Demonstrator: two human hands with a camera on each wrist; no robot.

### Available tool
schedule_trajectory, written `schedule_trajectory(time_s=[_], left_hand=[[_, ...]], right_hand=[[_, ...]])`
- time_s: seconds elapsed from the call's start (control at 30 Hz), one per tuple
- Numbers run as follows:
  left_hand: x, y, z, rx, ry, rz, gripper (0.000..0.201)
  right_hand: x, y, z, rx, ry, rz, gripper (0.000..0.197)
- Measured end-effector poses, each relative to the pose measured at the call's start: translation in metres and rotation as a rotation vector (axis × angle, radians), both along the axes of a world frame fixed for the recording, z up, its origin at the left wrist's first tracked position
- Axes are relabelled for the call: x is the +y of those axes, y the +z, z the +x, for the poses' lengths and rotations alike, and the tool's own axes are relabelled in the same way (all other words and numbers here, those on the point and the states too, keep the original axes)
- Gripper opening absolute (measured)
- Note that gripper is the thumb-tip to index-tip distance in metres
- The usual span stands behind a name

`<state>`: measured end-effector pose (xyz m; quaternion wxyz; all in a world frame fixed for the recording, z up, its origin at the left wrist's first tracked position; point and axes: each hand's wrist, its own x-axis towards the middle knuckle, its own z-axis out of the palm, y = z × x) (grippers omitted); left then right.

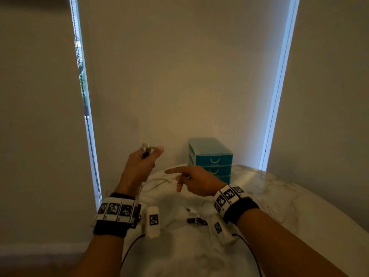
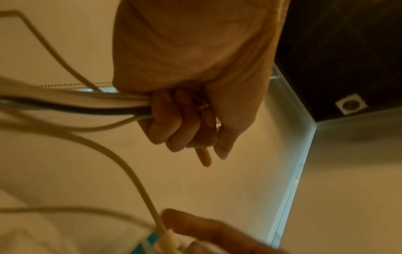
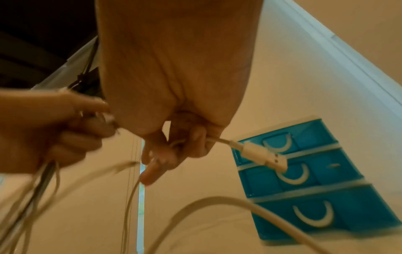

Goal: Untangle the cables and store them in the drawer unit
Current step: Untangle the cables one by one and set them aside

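The left hand (image 2: 187,120) is closed around a bundle of cables (image 2: 76,103), raised above the marble table (image 1: 279,196). The right hand (image 3: 174,149) pinches a white cable just behind its USB plug (image 3: 265,157). The blue drawer unit (image 1: 211,158), drawers shut, stands behind the right hand against the roller blind (image 1: 189,76). Loose cable loops hang between the hands.

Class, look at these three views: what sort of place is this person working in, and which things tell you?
Probably a room at home: a marble-look table in a corner, roller blinds over the windows, and a small blue drawer unit.
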<state>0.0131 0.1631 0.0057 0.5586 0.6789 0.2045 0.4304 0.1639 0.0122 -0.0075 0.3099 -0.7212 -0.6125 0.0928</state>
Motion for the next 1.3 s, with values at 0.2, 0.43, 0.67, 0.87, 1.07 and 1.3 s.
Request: schedule_trajectory(time_s=[0.2, 0.43, 0.67, 0.87, 1.07, 1.3], left_hand=[[-0.006, -0.02, 0.023, 0.303, -0.096, 0.27, 0.033], [0.017, -0.033, 0.046, 0.828, -0.219, 0.482, 0.051], [0.033, -0.062, 0.042, 1.17, -0.01, 0.514, 0.067], [0.04, -0.067, 0.045, 1.239, -0.128, 0.403, 0.034], [0.042, -0.065, 0.04, 1.137, -0.126, 0.258, 0.032], [0.051, -0.071, 0.032, 0.879, -0.197, -0.072, 0.028]], right_hand=[[-0.015, -0.01, 0.022, 0.181, -0.253, 0.293, 0.009], [-0.036, -0.011, 0.044, 0.465, -0.476, 0.587, 0.012], [-0.059, -0.01, 0.048, 0.637, -0.653, 0.728, 0.024], [-0.048, -0.024, 0.021, 0.307, -0.305, 0.25, 0.011], [-0.003, -0.042, -0.054, -0.209, -0.146, -0.349, 0.05], [0.025, -0.044, -0.065, -0.077, -0.021, -0.428, 0.033]])
